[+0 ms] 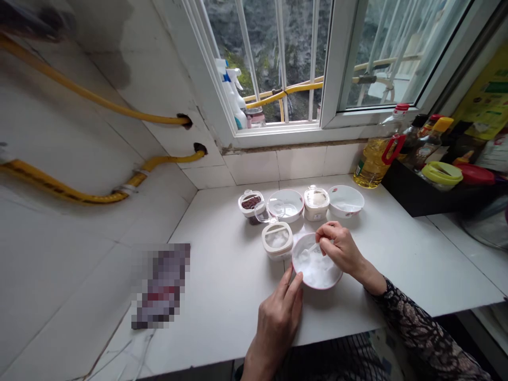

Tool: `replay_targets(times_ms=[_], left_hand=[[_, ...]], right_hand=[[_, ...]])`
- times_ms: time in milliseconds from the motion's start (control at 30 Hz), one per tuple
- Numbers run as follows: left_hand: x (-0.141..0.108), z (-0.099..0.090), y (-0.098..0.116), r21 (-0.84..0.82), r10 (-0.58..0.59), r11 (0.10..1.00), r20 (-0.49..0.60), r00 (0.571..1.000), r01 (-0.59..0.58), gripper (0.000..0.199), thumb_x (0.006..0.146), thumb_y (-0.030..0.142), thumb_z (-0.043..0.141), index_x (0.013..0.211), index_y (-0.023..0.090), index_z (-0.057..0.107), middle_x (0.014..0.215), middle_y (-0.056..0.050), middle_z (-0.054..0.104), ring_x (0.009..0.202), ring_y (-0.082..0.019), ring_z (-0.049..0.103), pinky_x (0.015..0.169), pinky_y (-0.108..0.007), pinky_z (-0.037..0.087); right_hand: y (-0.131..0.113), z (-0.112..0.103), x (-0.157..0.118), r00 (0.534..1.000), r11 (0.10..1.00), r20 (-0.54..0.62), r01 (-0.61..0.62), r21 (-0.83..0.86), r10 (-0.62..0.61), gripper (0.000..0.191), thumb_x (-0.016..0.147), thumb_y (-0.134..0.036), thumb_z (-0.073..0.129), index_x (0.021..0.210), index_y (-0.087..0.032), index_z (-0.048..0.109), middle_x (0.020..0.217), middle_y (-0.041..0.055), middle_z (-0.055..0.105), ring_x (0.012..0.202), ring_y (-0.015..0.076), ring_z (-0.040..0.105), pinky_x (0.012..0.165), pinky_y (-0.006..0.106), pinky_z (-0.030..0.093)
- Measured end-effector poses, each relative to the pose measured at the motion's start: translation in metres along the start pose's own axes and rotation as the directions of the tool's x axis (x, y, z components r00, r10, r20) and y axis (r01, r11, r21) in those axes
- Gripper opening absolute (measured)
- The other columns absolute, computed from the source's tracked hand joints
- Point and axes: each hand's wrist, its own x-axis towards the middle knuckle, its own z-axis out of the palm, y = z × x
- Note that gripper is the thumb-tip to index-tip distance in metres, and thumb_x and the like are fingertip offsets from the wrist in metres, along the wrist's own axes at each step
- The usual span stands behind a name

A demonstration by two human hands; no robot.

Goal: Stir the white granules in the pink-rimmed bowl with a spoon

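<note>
A white bowl (323, 272) with a pink rim holds white powder or granules. My right hand (339, 248) is closed round the handle of a small whitish spoon (312, 248), whose end dips into the white contents. At the bowl's near-left rim, my left hand (280, 312) grips the edge with its fingertips; its thumb is hard to make out. Just left of the bowl stands a clear container (277, 241) with white contents and its lid raised. Behind are a container of dark reddish grains (251, 205), a container of pale contents (316, 203) and two white bowls (291, 212) (346, 203).
A blurred-out dark object (162, 288) lies on the white counter (222, 296) at left. An oil bottle (371, 164) stands by the wall, next to a black rack (405, 190) of sauce bottles. Yellow pipes (99, 106) run along the left wall.
</note>
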Motion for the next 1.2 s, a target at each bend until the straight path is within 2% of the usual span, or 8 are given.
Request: replay_targets(times_ms=[167, 500, 633, 767, 1000, 1100, 1200], left_hand=[[0.001, -0.001, 0.000, -0.004, 0.002, 1.000, 0.010, 1.000, -0.002, 0.031, 0.098, 0.010, 0.045, 0.127, 0.010, 0.057, 0.128, -0.023, 0.064, 0.110, -0.025, 0.069, 0.076, -0.024, 0.061], [0.000, -0.001, 0.000, -0.010, -0.008, 1.000, -0.002, 1.000, 0.008, 0.032, 0.099, 0.011, 0.045, 0.130, 0.014, 0.055, 0.127, -0.019, 0.065, 0.110, -0.023, 0.069, 0.078, -0.024, 0.062], [-0.001, 0.000, -0.001, 0.000, -0.011, 1.000, 0.003, 1.000, 0.011, 0.033, 0.098, 0.010, 0.046, 0.130, 0.014, 0.055, 0.128, -0.019, 0.065, 0.109, -0.023, 0.070, 0.075, -0.023, 0.062], [-0.002, 0.001, -0.001, -0.001, -0.002, 1.000, -0.008, 1.000, 0.002, 0.034, 0.097, 0.010, 0.047, 0.129, 0.013, 0.056, 0.130, -0.019, 0.064, 0.109, -0.023, 0.070, 0.076, -0.022, 0.061], [-0.001, -0.001, 0.000, -0.011, -0.006, 1.000, 0.019, 1.000, 0.007, 0.033, 0.097, 0.008, 0.046, 0.129, 0.012, 0.055, 0.132, -0.020, 0.062, 0.116, -0.023, 0.066, 0.084, -0.024, 0.060], [-0.001, 0.000, 0.000, -0.009, -0.004, 1.000, 0.012, 1.000, 0.004, 0.033, 0.097, 0.008, 0.046, 0.129, 0.012, 0.055, 0.132, -0.021, 0.062, 0.115, -0.023, 0.067, 0.081, -0.023, 0.060], [-0.001, 0.000, 0.000, 0.001, -0.007, 1.000, 0.019, 1.000, 0.007, 0.035, 0.097, 0.008, 0.045, 0.130, 0.013, 0.054, 0.132, -0.021, 0.062, 0.115, -0.024, 0.067, 0.078, -0.023, 0.061]], right_hand=[[0.001, 0.002, -0.001, 1.000, 1.000, 0.024, 0.003, 0.004, -0.003, 0.022, 0.074, -0.011, 0.046, 0.058, -0.023, 0.054, 0.056, 0.0007, 0.062, 0.078, 0.0212, 0.059, 0.076, 0.032, 0.045], [-0.007, 0.000, 0.000, 0.984, 0.978, 0.154, -0.113, 0.177, 0.086, 0.019, 0.073, -0.013, 0.044, 0.060, -0.022, 0.056, 0.048, -0.0025, 0.062, 0.060, 0.0166, 0.057, 0.079, 0.032, 0.046], [-0.009, -0.003, 0.001, 0.960, 0.916, 0.205, -0.249, 0.315, 0.191, 0.015, 0.071, -0.018, 0.046, 0.063, -0.021, 0.058, 0.046, -0.0035, 0.060, 0.050, 0.0139, 0.054, 0.066, 0.028, 0.046], [-0.010, -0.006, 0.003, 0.929, 0.822, 0.229, -0.364, 0.437, 0.290, 0.012, 0.068, -0.021, 0.047, 0.062, -0.019, 0.058, 0.044, -0.0038, 0.059, 0.044, 0.0120, 0.051, 0.053, 0.024, 0.041], [-0.007, -0.014, 0.009, 0.909, 0.746, 0.221, -0.416, 0.520, 0.354, 0.010, 0.064, -0.022, 0.050, 0.060, -0.018, 0.059, 0.041, -0.0028, 0.058, 0.043, 0.0115, 0.050, 0.053, 0.024, 0.041], [-0.006, -0.016, 0.012, 0.921, 0.744, 0.170, -0.384, 0.547, 0.351, 0.010, 0.065, -0.021, 0.051, 0.061, -0.018, 0.059, 0.042, -0.0026, 0.058, 0.043, 0.0119, 0.050, 0.055, 0.026, 0.042], [-0.011, -0.014, 0.015, 0.949, 0.778, 0.066, -0.291, 0.557, 0.308, 0.010, 0.071, -0.023, 0.051, 0.066, -0.019, 0.059, 0.045, -0.0029, 0.058, 0.046, 0.0134, 0.052, 0.060, 0.028, 0.046]])
